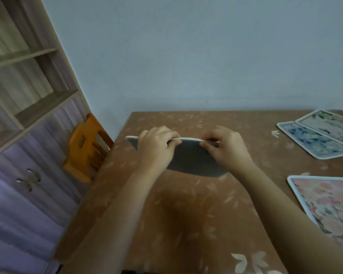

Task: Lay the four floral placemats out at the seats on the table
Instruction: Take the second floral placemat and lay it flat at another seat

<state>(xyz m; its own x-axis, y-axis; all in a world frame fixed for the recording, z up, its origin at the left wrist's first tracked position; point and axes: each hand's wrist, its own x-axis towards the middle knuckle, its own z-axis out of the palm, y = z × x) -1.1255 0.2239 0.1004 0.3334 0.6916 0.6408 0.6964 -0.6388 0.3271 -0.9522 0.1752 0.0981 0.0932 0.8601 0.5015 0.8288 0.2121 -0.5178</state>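
Placemat (190, 159) at mid-frame, grey underside towards the camera, is held up by its white top edge. The left hand (156, 147) and right hand (224, 147) each pinch that edge, a little apart. Under it is the desk (186, 214). At right lie a blue placemat (313, 141), a pale placemat (329, 123) overlapping it, and a pink placemat (329, 202) lower down.

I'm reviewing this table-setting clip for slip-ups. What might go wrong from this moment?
The held placemat shows its grey underside, pinched along the top edge by the left hand and right hand; it may land floral side down. The blue placemat and pale placemat overlap at the far right of the table, so one seat might end up unset.
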